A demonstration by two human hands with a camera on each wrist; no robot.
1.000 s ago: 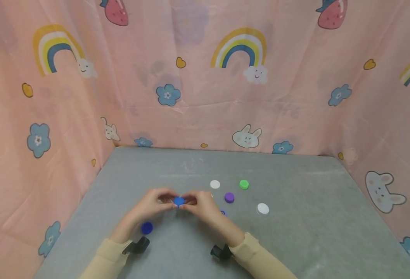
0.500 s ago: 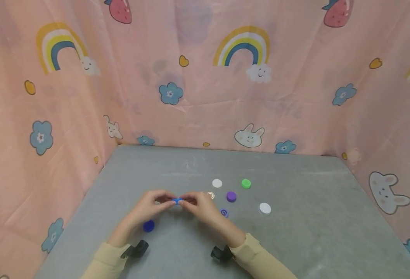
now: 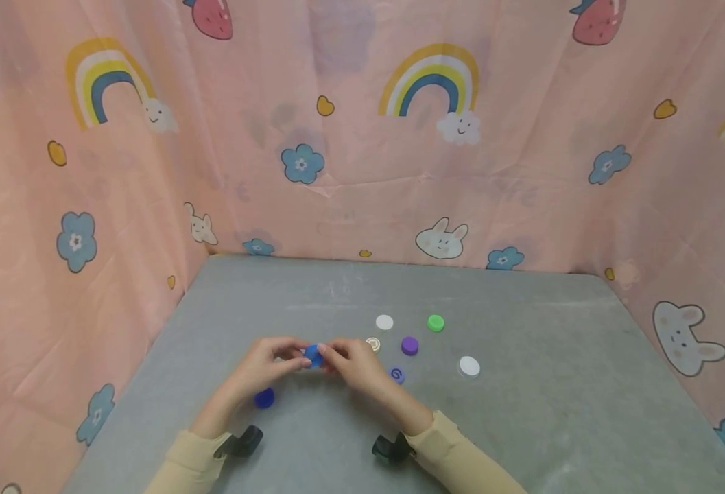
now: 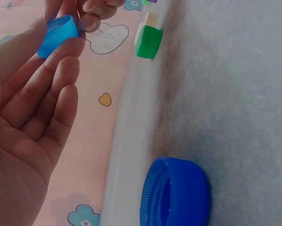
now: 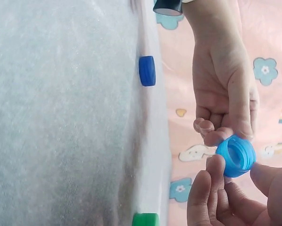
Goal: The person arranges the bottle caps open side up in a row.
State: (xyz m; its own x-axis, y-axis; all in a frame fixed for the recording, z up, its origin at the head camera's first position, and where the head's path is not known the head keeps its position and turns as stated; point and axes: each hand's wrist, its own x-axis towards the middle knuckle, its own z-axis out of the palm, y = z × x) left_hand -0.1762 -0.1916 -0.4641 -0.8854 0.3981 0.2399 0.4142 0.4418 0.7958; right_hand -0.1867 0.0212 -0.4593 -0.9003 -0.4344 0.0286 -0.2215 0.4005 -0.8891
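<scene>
A light blue bottle cap [image 3: 313, 356] is held up off the table between both hands. My left hand [image 3: 267, 365] pinches its left side with thumb and fingers. From the right, my right hand [image 3: 357, 364] grips it, thumb across its near side. In the right wrist view the light blue cap [image 5: 236, 157] shows its hollow, ridged inside. Below my left wrist, a dark blue bottle cap [image 3: 264, 398] lies on the table; the left wrist view shows this dark blue cap [image 4: 176, 193] close up, standing open side toward the left of that view.
Right of my hands, several caps lie on the grey table [image 3: 553, 384]: green [image 3: 435, 323], purple [image 3: 409, 346], a lavender one [image 3: 397, 374], a cream disc [image 3: 372, 344] and two white discs [image 3: 384, 322]. A pink patterned curtain [image 3: 362, 158] surrounds the back and sides.
The light blue cap has been turned and tilted between my fingers, from flat to edge-on to slanted. My right thumb has moved up slightly. The table caps shift only with the head view.
</scene>
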